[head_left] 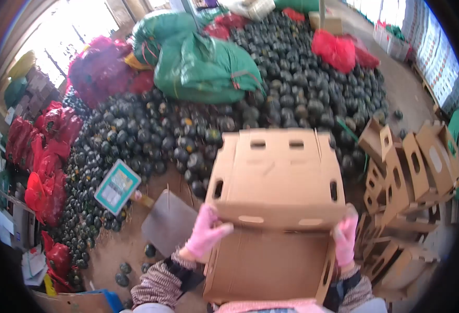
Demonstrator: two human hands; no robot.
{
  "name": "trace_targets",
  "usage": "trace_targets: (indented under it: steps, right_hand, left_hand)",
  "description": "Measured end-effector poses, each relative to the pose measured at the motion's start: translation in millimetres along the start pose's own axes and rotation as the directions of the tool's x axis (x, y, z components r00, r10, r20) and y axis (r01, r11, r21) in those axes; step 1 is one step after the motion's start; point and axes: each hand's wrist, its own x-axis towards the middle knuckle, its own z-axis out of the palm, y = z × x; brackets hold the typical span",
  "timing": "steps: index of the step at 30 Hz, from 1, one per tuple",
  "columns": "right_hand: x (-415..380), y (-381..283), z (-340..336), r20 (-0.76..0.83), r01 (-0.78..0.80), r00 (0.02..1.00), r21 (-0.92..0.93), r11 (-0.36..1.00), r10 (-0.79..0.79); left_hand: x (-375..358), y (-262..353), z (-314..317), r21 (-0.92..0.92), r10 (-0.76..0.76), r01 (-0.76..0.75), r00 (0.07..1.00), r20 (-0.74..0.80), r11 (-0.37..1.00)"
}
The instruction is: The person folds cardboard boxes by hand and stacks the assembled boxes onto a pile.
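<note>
In front of me is an open cardboard box, its tall flap with cut-out hand holes standing up and away from me. My left hand, in a pink glove, grips the box's left corner, thumb on the near side and the other fingers partly hidden behind the cardboard. On the opposite corner my right hand, also gloved in pink, is closed round the edge, slightly blurred. The bare inside bottom of the box faces up between my hands.
A large pile of dark green squashes covers the floor ahead. Green sacks and red sacks lie on it. A scale display and grey weighing plate are at left. Folded cardboard boxes are stacked at right.
</note>
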Motion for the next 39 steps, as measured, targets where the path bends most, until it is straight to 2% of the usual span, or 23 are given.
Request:
trace_targets:
  steps: [2, 3, 4, 5, 8, 9, 10, 12, 14, 15, 17, 20, 23, 24, 26, 28, 30, 31, 32, 33, 35, 37, 39]
  right_hand:
    - [-5.4, -14.8, 10.1, 0.024, 0.052, 0.998, 0.060, 0.997, -0.053]
    - [-5.1, -7.6, -19.3, 0.276, 0.028, 0.961, -0.109, 0.994, 0.003]
    - [-7.2, -3.1, -27.7, 0.436, 0.179, 0.895, -0.160, 0.971, -0.094]
    - [-10.5, 6.6, -39.2, 0.443, 0.130, 0.892, -0.066, 0.989, -0.088]
    - [-21.7, -6.2, -36.6, 0.440, 0.021, 0.896, 0.083, 0.996, -0.056]
    - [-23.6, -15.5, -38.8, 0.449, -0.045, 0.890, -0.080, 0.996, 0.076]
    - [-18.9, -23.8, -39.1, 0.483, -0.002, 0.860, -0.321, 0.947, 0.165]
    - [-11.7, -43.5, -23.2, 0.536, 0.203, 0.816, -0.615, 0.762, 0.216]
    - [-5.8, -42.4, -9.1, 0.532, 0.262, 0.810, -0.704, 0.660, 0.246]
    - [-5.1, -57.9, 6.2, 0.459, 0.285, 0.770, -0.869, 0.404, 0.443]
    - [-4.5, -64.1, 20.6, 0.581, 0.492, 0.734, -0.812, 0.314, 0.352]
    - [-4.9, -68.9, 25.5, 0.658, 0.589, 0.668, -0.753, 0.295, 0.346]
    - [-2.2, -58.9, 19.7, 0.734, 0.619, 0.589, -0.678, 0.397, 0.337]
    - [-2.8, -58.2, 20.1, 0.738, 0.616, 0.585, -0.674, 0.408, 0.335]
    - [-3.5, -58.8, 20.7, 0.744, 0.610, 0.580, -0.667, 0.428, 0.332]
    - [-4.6, -61.5, 22.6, 0.731, 0.610, 0.581, -0.682, 0.403, 0.358]
    - [-1.5, -60.9, 29.1, 0.714, 0.602, 0.594, -0.700, 0.383, 0.370]
    - [-1.9, -59.0, 28.1, 0.706, 0.594, 0.601, -0.708, 0.381, 0.375]
    - [-0.9, -56.0, 31.9, 0.711, 0.596, 0.593, -0.703, 0.387, 0.379]
    - [-1.4, -58.4, 41.0, 0.659, 0.575, 0.619, -0.751, 0.325, 0.427]
    - [-0.7, -59.2, 54.0, 0.647, 0.608, 0.600, -0.751, 0.258, 0.471]
    - [-0.9, -39.0, 56.1, 0.629, 0.657, 0.673, -0.750, 0.077, 0.389]
    - [6.0, -21.8, 47.1, 0.619, 0.703, 0.657, -0.709, -0.053, 0.431]
  left_hand:
    - [-11.0, 4.5, 5.4, -0.033, -0.014, 0.012, 0.998, -0.060, 0.999]
    - [-14.0, -0.7, -3.4, 0.086, 0.045, -0.053, 0.994, 0.099, 0.995]
    - [-11.6, -7.5, -21.0, 0.185, 0.109, -0.159, 0.961, 0.255, 0.970]
    - [-10.8, -10.9, -30.1, 0.266, 0.157, -0.281, 0.901, 0.405, 0.922]
    - [-18.9, 24.6, -30.4, 0.026, 0.123, -0.156, 0.859, 0.497, 0.987]
    - [-20.9, 23.6, -32.9, 0.012, 0.112, -0.136, 0.859, 0.500, 0.991]
    - [-23.6, 22.5, -35.2, -0.001, 0.101, -0.116, 0.859, 0.503, 0.993]
    - [-19.5, 47.5, -26.9, 0.467, -0.129, -0.106, 0.887, 0.444, 0.878]
    - [-11.1, 48.1, -21.6, 0.467, 0.144, -0.366, 0.884, 0.444, 0.805]
    - [-12.1, 53.9, -24.3, 0.490, 0.133, -0.354, 0.893, 0.430, 0.796]
    - [-5.1, 63.0, -17.4, 0.508, 0.109, -0.358, 0.884, 0.454, 0.784]
    - [-7.4, 52.3, -22.7, 0.483, 0.244, -0.430, 0.883, 0.401, 0.763]
    - [-6.2, 40.8, -59.3, 0.593, 0.344, -0.298, 0.938, 0.037, 0.748]
    - [-10.2, 50.0, -78.5, 0.728, 0.438, -0.253, 0.896, -0.072, 0.638]
    - [-16.6, 67.8, -125.1, 0.697, 0.366, 0.071, 0.811, -0.456, 0.713]
    - [-21.2, 52.6, -201.9, 0.873, 0.457, 0.360, 0.749, -0.480, 0.329]
    - [-29.8, 91.5, -155.6, 0.930, 0.594, 0.352, 0.727, -0.344, 0.108]
    - [-19.3, 92.2, -138.2, 0.987, 0.534, 0.099, 0.832, -0.151, 0.124]
    - [-25.9, 118.2, -93.7, 0.962, 0.387, -0.189, 0.916, 0.102, 0.195]
    - [-15.5, 80.0, -76.2, 0.774, 0.286, -0.453, 0.889, 0.357, 0.442]
    - [-16.7, 63.4, -14.3, 0.657, -0.031, -0.534, 0.763, 0.645, 0.532]
    - [-5.3, 59.7, 28.8, 0.729, -0.265, -0.629, 0.680, 0.684, 0.271]
    - [5.4, 30.2, 37.8, 0.691, -0.023, -0.709, 0.695, 0.719, 0.141]
